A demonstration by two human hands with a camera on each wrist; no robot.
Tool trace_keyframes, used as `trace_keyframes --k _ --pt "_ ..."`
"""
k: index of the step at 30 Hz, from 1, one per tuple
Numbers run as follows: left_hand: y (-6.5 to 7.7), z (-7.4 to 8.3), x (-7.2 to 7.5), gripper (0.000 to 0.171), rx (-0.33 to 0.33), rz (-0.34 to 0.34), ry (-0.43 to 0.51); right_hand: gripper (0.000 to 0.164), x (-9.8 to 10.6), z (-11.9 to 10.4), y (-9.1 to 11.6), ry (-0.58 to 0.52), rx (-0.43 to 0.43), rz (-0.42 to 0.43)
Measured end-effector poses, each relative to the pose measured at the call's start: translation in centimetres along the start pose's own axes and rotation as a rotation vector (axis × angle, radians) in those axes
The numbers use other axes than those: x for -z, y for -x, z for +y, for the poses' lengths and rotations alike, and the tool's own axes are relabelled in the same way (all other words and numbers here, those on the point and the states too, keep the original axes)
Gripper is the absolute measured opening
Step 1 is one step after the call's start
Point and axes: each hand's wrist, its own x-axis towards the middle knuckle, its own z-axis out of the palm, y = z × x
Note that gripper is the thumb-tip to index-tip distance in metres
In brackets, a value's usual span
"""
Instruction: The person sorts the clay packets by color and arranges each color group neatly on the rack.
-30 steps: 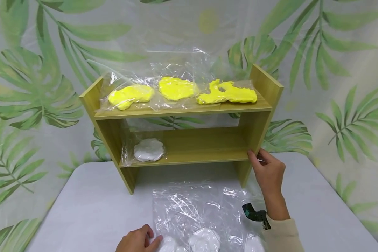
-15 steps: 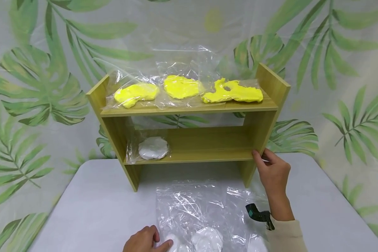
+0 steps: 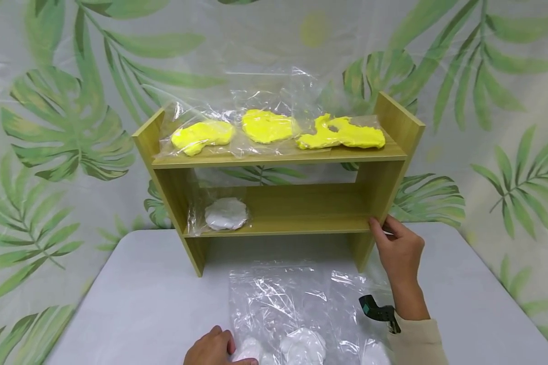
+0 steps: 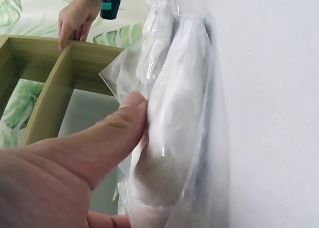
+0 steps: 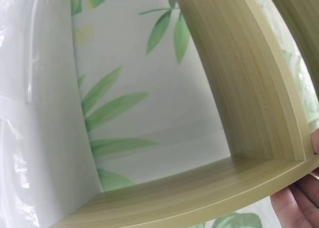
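My right hand (image 3: 399, 253) grips the right side panel of a small wood-grain shelf (image 3: 274, 232), near the middle board's end. In the right wrist view, fingers (image 5: 299, 203) show at that corner. My left hand (image 3: 212, 347) lies at the bottom of the head view, beside clear zip bags holding white clay-like lumps. Its thumb (image 4: 122, 128) touches the nearest bag, right at the white lump (image 4: 174, 123); the other fingers are mostly hidden. A second bagged white lump (image 3: 303, 347) lies to the right, and a third lump (image 3: 375, 352) is partly cut off.
Bagged yellow lumps sit on the top board: a left one (image 3: 203, 137), a middle one (image 3: 267, 126) and a right one (image 3: 347, 134). One bagged white lump (image 3: 226, 213) sits at the left of the middle board. A leaf-patterned curtain (image 3: 507, 76) hangs behind the white table (image 3: 132, 304).
The head view has shifted, so the whole scene sits farther right. My left thumb has slid right over the nearest bag. The right hand keeps its grip on the shelf's side panel.
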Motion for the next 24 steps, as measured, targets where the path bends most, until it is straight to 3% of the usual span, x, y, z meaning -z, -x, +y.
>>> trace_keyframes --k 13,19,24 --pt "-0.2 0.2 -0.2 0.056 -0.013 0.047 0.052 0.024 0.2 0.5 0.2 0.014 -0.022 -0.001" --pt "-0.3 -0.2 0.2 0.052 0.030 0.002 0.220 0.023 0.1 0.5 0.2 0.004 -0.018 0.006" --pt "-0.5 -1.3 0.2 0.043 0.043 -0.078 0.380 0.021 0.0 0.2 0.0 -0.011 -0.002 0.006"
